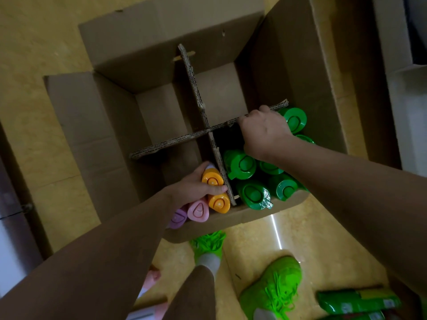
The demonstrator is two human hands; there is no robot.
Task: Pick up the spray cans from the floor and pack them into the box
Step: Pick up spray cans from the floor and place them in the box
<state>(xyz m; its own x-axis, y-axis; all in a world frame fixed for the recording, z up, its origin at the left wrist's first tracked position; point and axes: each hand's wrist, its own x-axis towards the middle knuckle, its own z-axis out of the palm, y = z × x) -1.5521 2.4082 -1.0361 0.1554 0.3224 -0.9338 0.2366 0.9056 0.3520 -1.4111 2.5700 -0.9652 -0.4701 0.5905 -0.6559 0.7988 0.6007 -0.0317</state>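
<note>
Standing upright in the box (120, 125), the spray cans fill its two near compartments. Green-capped cans (251, 195) occupy the compartment at 5 o'clock from the divider cross; orange-capped cans (218, 203), a pink-capped can (198, 212) and a purple-capped can (178, 218) stand in the compartment at 7 o'clock. The two far compartments, at 11 and 1 o'clock, show only bare cardboard.

The left hand (194, 185) rests on the farther orange-capped can (212, 179), fingers curled around its cap and thumb laid across the cap's near edge. The right hand (265, 132) is at the top edge of the cardboard divider (196, 93), at 3 o'clock from the cross, above the green-capped cans. Its fingers are curled under the palm; whether they pinch the divider strip or a can below cannot be told.

The box sits on a yellow floor (312, 232) with all four flaps folded outward. At 6 o'clock from the box are two green shoes (275, 289). More green cans (358, 301) lie on their sides on the floor at 5 o'clock, and pink cans (151, 280) lie at 7 o'clock, partly hidden by the left sleeve.
</note>
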